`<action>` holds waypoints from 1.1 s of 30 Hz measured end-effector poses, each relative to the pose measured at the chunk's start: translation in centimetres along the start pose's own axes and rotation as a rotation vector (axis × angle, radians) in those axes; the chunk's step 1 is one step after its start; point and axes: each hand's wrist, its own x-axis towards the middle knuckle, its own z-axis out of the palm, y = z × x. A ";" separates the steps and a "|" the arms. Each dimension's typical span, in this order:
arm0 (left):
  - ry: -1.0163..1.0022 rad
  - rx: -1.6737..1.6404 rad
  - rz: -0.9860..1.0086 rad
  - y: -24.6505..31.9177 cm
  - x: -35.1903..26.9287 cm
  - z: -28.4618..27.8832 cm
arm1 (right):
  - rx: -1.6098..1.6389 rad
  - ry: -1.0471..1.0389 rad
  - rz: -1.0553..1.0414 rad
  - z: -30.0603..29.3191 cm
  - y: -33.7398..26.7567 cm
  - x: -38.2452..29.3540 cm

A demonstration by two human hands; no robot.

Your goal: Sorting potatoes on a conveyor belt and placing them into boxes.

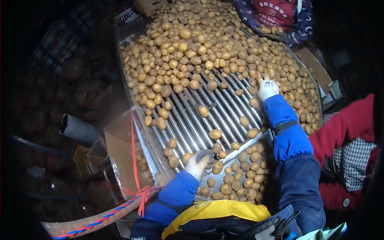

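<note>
My left hand [196,165], in a white glove with grey fingers, is at the lower end of a sorting bed of metal rollers [192,126]. Its fingers are spread and curved beside a few loose potatoes [174,161], and I see nothing held in it. Farther up, my right hand [268,88] reaches to the right edge of the bare rollers. Its gloved fingers touch the potato pile [210,45], and the palm is hidden. Single potatoes [215,134] lie scattered over the rollers between my hands. More potatoes [237,177] rest on a metal tray below the rollers.
Across the pile, a co-worker's gloved hands [267,30] hold potatoes. Another person's red sleeve [342,141] is close on my right. A cardboard box [120,147] stands left of the bed. A curved pipe [99,217] wound with cord crosses the lower left.
</note>
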 end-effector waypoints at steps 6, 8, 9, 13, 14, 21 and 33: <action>0.006 -0.058 0.014 0.6 -0.1 -1.0 | 0.060 -0.048 0.066 1.4 -1.7 1.8; 0.016 -0.110 0.021 0.6 -0.4 -1.2 | 0.143 -0.040 0.030 -0.3 -1.0 1.1; 0.010 -0.157 0.025 0.6 -0.5 -1.2 | 0.140 -0.039 0.028 -0.9 -0.9 0.2; 0.007 -0.377 0.031 0.9 0.1 -1.9 | 0.631 -0.135 -0.079 -3.1 -5.1 -6.3; -0.023 -0.449 0.060 1.3 0.1 -1.9 | 0.738 -0.251 -0.184 -5.1 -7.2 -8.9; -0.040 -0.566 -0.055 -0.2 1.2 -2.6 | 0.800 -0.465 -0.679 -6.6 -18.1 -7.9; -0.040 -0.529 -0.134 0.4 -0.9 -3.0 | 0.092 0.045 -1.198 -0.2 -38.5 -5.4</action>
